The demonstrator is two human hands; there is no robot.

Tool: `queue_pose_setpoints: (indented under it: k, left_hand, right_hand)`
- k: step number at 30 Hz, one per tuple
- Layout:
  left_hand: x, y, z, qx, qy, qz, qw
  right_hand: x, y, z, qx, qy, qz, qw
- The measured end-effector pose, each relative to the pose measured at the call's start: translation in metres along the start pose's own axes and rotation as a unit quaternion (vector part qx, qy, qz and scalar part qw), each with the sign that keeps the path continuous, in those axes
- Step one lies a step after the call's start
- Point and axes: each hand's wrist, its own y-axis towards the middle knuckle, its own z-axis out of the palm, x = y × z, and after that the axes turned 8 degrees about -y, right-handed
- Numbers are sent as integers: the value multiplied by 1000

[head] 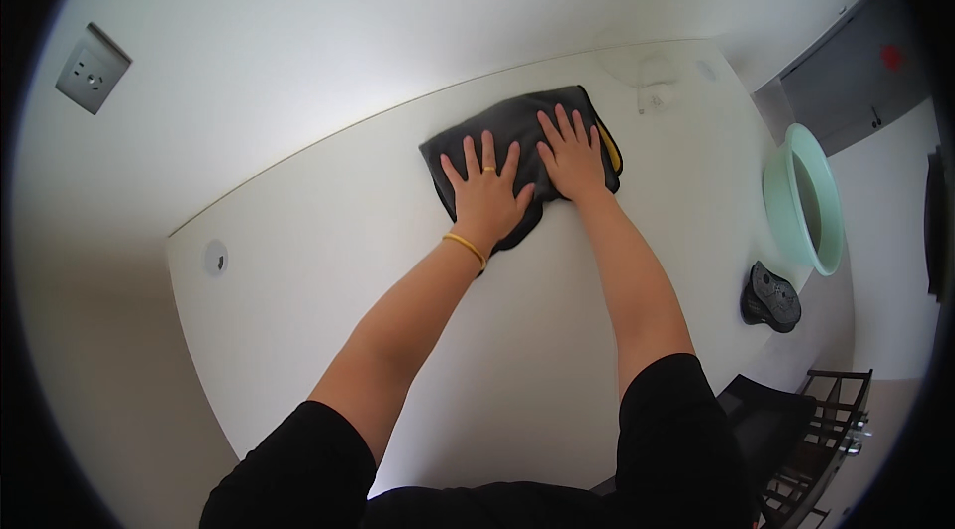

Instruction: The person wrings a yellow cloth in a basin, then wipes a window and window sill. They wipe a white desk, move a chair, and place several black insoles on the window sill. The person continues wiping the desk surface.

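A dark grey cloth [507,119] with black edging lies on a white tabletop [336,231], close to the wall. Its yellow underside shows at the right edge. My left hand [485,193] rests palm down on the cloth's left part with fingers spread, a ring on one finger and a gold-coloured bangle at the wrist. On the right part of the cloth lies my right hand [573,156], also flat with its fingers apart. Neither hand grasps the cloth. What is under the palms is hidden.
A pale green plastic basin [783,193] stands at the table's right side, with a small black container [761,305] nearer me. A transparent object with a cable [655,95] lies at the back right. A round cable grommet [215,258] sits at left; a wall socket [92,74] is beyond.
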Motion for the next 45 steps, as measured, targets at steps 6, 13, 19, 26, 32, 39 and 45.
queue_pose_setpoints:
  k: [6,13,19,26,32,39,45]
  left_hand:
    - [-67,-144,-8,52,-57,53,996]
    - [-88,-296,-27,91,-78,117,986]
    - [-87,-396,-23,91,-61,129,986]
    - [-63,-430,-69,296,-115,94,944]
    - [-84,-458,-101,152,-205,90,963]
    - [-214,-546,-130,188,-628,-296,694]
    - [-292,-544,-97,90,-851,-390,339]
  right_hand:
    - [-3,-139,-41,28,3,-4,1000]
    - [36,-330,-75,84,4,90,992]
    - [87,-413,-116,256,0,166,952]
    - [152,-464,-157,388,127,195,892]
    - [173,-502,-315,237,120,-29,964]
    - [-82,-546,-341,-199,273,192,921]
    - [-287,-549,-272,-46,474,442,760]
